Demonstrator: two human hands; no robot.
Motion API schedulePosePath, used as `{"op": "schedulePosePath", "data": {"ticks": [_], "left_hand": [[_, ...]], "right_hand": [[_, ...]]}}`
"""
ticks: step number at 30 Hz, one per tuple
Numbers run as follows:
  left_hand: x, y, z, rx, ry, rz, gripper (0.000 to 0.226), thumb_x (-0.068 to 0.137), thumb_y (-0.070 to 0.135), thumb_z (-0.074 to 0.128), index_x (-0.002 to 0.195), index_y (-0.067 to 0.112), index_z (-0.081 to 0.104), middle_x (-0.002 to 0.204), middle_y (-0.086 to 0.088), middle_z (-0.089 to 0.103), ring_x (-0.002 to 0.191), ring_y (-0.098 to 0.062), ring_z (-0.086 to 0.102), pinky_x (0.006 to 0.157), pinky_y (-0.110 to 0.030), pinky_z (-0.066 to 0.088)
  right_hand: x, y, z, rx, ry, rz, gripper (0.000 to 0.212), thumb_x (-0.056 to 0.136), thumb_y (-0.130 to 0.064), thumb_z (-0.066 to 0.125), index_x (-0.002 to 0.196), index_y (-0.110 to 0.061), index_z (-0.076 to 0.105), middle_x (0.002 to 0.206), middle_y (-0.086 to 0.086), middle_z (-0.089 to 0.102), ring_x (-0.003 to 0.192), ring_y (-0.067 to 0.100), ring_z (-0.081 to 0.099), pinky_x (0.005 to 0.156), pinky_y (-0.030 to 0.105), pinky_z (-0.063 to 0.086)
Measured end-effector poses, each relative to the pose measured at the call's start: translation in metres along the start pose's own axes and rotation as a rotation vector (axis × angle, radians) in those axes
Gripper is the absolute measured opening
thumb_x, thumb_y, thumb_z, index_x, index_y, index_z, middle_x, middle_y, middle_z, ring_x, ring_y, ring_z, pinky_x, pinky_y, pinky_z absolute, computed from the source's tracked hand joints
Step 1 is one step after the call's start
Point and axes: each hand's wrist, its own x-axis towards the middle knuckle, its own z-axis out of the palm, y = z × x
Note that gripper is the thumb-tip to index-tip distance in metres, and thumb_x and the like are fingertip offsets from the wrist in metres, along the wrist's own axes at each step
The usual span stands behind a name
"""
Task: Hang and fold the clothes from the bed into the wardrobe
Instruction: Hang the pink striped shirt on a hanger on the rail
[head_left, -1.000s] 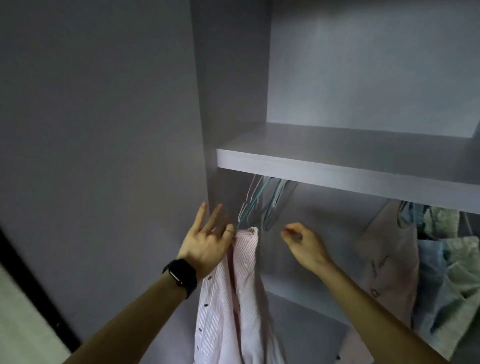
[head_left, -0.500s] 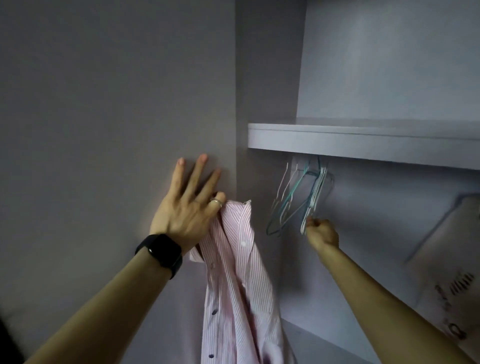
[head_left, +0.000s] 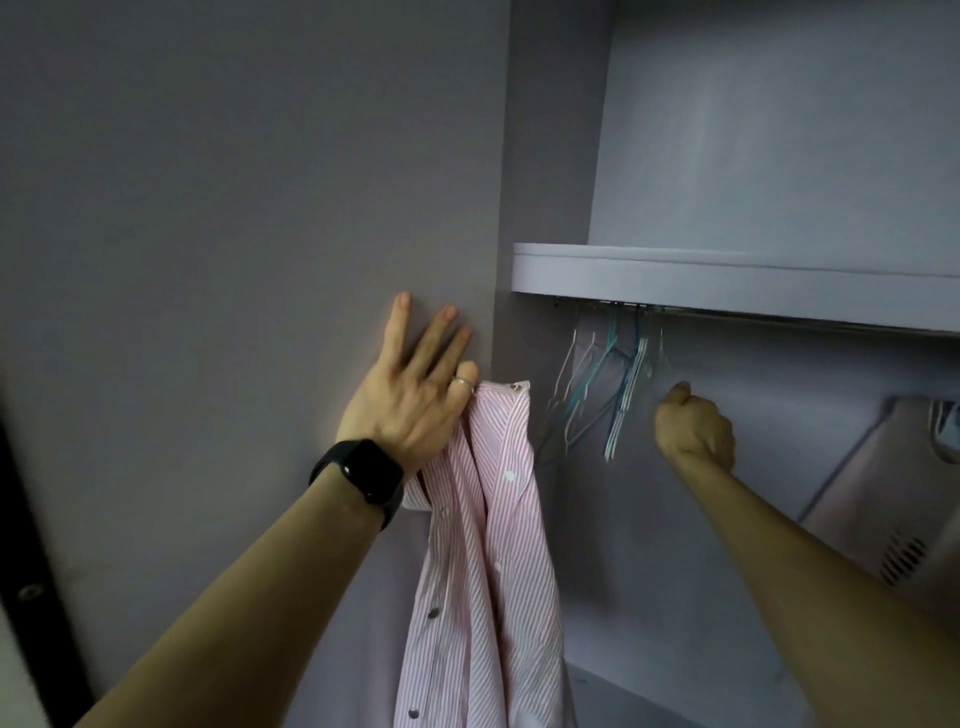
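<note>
Under the shelf (head_left: 727, 283), right hand (head_left: 693, 434) is a curled fist just right of the hangers (head_left: 618, 400); can't tell if it's got one. Left hand (head_left: 415, 395): fingers splayed flat on the side panel (head_left: 260, 234) left of the shelf, pink striped shirt (head_left: 488, 519) pinched at the collar, dangling below. Suggest taking the outermost hanger only and unhooking it upward, since they're bunched and likely to snag. Beige garment (head_left: 883, 493) hangs further right.

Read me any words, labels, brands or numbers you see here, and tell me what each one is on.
Nothing here can be read as text.
Pale garment at the right: dark printed marks, too blurred to read.
Black watch: screen dark, nothing shown.
Striped shirt: only stripes and buttons, no label in view.
</note>
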Motion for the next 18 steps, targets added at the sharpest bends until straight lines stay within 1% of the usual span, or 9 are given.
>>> {"op": "schedulePosePath", "data": {"ticks": [5,7,8,9,10,11,12,13,18], "left_hand": [[-0.001,-0.006,-0.010,-0.128,-0.148,0.050,0.063,0.091,0.019,-0.007,0.147,0.009,0.021,0.166,-0.014,0.000,0.150,-0.039,-0.015,0.086,-0.069,-0.041],[-0.002,-0.008,-0.019,-0.241,-0.190,0.065,0.056,0.096,0.017,0.001,0.147,0.008,0.023,0.164,-0.011,0.021,0.153,-0.035,-0.006,0.091,-0.068,-0.040],[-0.004,-0.007,-0.023,-0.320,-0.215,0.077,0.050,0.100,0.017,0.007,0.146,0.008,0.024,0.157,-0.011,0.036,0.153,-0.032,0.009,0.099,-0.066,-0.036],[-0.007,-0.004,-0.028,-0.418,-0.249,0.083,0.046,0.104,0.021,0.014,0.147,0.009,0.025,0.147,-0.009,0.049,0.149,-0.029,0.027,0.111,-0.063,-0.026],[-0.011,0.001,-0.030,-0.541,-0.285,0.077,0.045,0.106,0.026,0.018,0.147,0.011,0.026,0.138,-0.006,0.055,0.139,-0.027,0.042,0.120,-0.057,-0.008],[-0.018,0.008,-0.038,-0.725,-0.345,0.055,0.045,0.107,0.033,0.022,0.147,0.014,0.026,0.134,-0.006,0.057,0.128,-0.028,0.052,0.120,-0.050,0.015],[-0.026,0.017,-0.044,-0.917,-0.392,0.028,0.046,0.107,0.038,0.026,0.147,0.015,0.028,0.132,-0.007,0.058,0.120,-0.031,0.056,0.108,-0.046,0.035],[-0.037,0.029,-0.052,-1.069,-0.427,0.013,0.047,0.106,0.041,0.029,0.146,0.016,0.029,0.130,-0.009,0.059,0.115,-0.035,0.059,0.096,-0.044,0.045],[-0.088,0.100,-0.102,-1.435,-0.443,0.180,0.048,0.105,0.033,0.039,0.150,0.027,0.024,0.108,-0.011,0.069,0.101,-0.038,0.064,0.083,-0.042,0.050]], "right_hand": [[-0.011,-0.008,-0.057,-0.004,-0.010,-0.023,0.063,0.106,-0.040,0.022,0.107,0.002,0.069,0.112,0.027,0.066,0.101,0.042,0.062,0.090,0.045,0.050],[-0.031,0.001,-0.088,0.003,-0.041,-0.016,0.060,0.106,-0.038,0.023,0.092,0.000,0.068,0.102,0.025,0.067,0.090,0.039,0.061,0.086,0.044,0.051],[-0.045,0.007,-0.105,0.014,-0.054,-0.006,0.057,0.106,-0.037,0.025,0.081,-0.003,0.063,0.094,0.023,0.066,0.081,0.036,0.059,0.080,0.042,0.049],[-0.062,0.016,-0.123,0.042,-0.058,0.007,0.054,0.107,-0.036,0.028,0.073,-0.006,0.059,0.088,0.020,0.064,0.073,0.032,0.055,0.075,0.040,0.045],[-0.078,0.024,-0.138,0.077,-0.062,0.015,0.052,0.106,-0.035,0.032,0.071,-0.007,0.058,0.084,0.017,0.063,0.071,0.029,0.054,0.073,0.039,0.043],[-0.098,0.035,-0.160,0.127,-0.074,0.045,0.048,0.106,-0.034,0.036,0.073,-0.008,0.060,0.082,0.012,0.063,0.074,0.028,0.055,0.074,0.037,0.042],[-0.115,0.043,-0.177,0.199,-0.098,0.066,0.042,0.105,-0.032,0.040,0.075,-0.012,0.062,0.078,0.004,0.062,0.075,0.025,0.055,0.074,0.036,0.040],[-0.134,0.053,-0.196,0.293,-0.133,0.107,0.037,0.105,-0.030,0.044,0.073,-0.019,0.060,0.070,-0.004,0.057,0.071,0.021,0.051,0.070,0.033,0.038],[-0.213,0.093,-0.278,0.580,-0.270,0.406,0.053,0.102,-0.024,0.049,0.052,-0.028,0.030,0.048,-0.007,0.024,0.039,0.009,0.021,0.039,0.020,0.023]]}}
